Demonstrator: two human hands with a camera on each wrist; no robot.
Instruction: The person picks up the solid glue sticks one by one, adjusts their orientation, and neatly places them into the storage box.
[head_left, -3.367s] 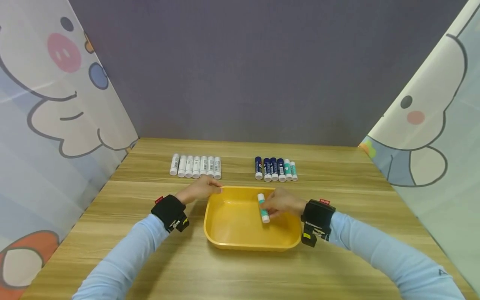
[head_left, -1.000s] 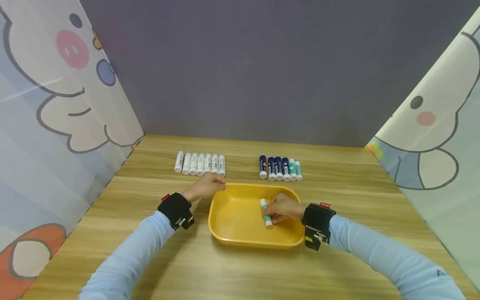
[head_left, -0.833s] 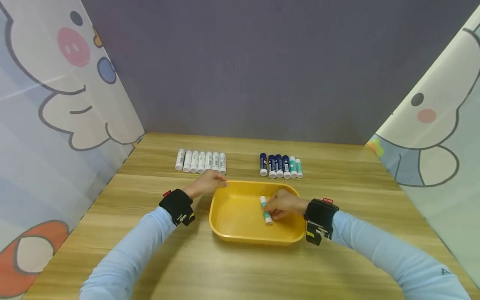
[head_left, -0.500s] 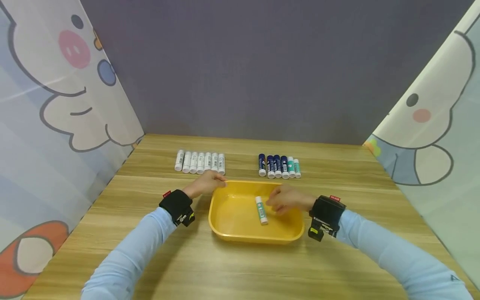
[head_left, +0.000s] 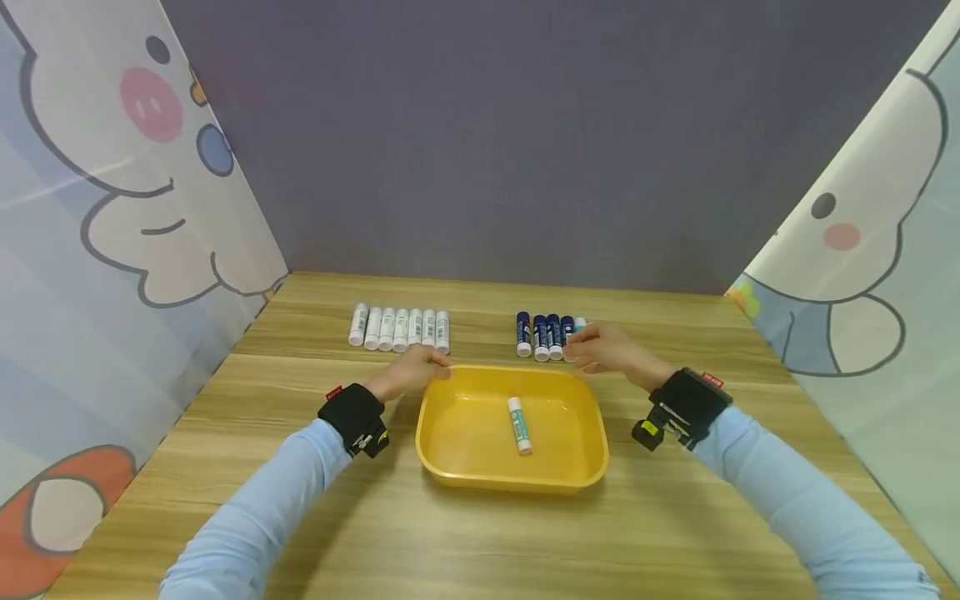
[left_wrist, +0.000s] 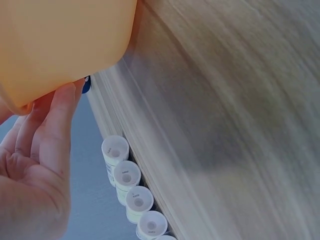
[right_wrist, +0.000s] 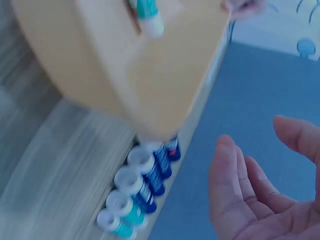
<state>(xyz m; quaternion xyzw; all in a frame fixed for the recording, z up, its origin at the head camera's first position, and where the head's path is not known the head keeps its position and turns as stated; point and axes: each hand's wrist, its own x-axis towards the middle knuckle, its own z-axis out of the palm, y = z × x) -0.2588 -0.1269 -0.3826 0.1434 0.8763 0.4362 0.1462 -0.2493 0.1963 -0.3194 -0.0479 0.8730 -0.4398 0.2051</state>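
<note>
A yellow tray (head_left: 472, 429) sits mid-table with one teal-and-white stick (head_left: 519, 425) lying in it. My left hand (head_left: 412, 371) is at the tray's far left corner. In the left wrist view its straight fingers (left_wrist: 60, 115) press against the tray's outer wall (left_wrist: 60, 40). My right hand (head_left: 603, 348) hovers past the tray's far right corner, over the right end of a row of blue and teal sticks (head_left: 542, 335), hiding the teal ones. In the right wrist view that hand (right_wrist: 250, 200) is empty, palm showing, with the row (right_wrist: 142, 182) beneath it.
A row of several white sticks (head_left: 400, 328) lies on the wooden table beyond the left hand, also seen end-on (left_wrist: 127, 180). Cartoon-printed panels stand at both sides and a grey wall closes the back.
My right hand let go of the teal-and-white stick in the tray, then left the tray and moved back and right to the blue and teal row. The left hand stayed at the tray's corner.
</note>
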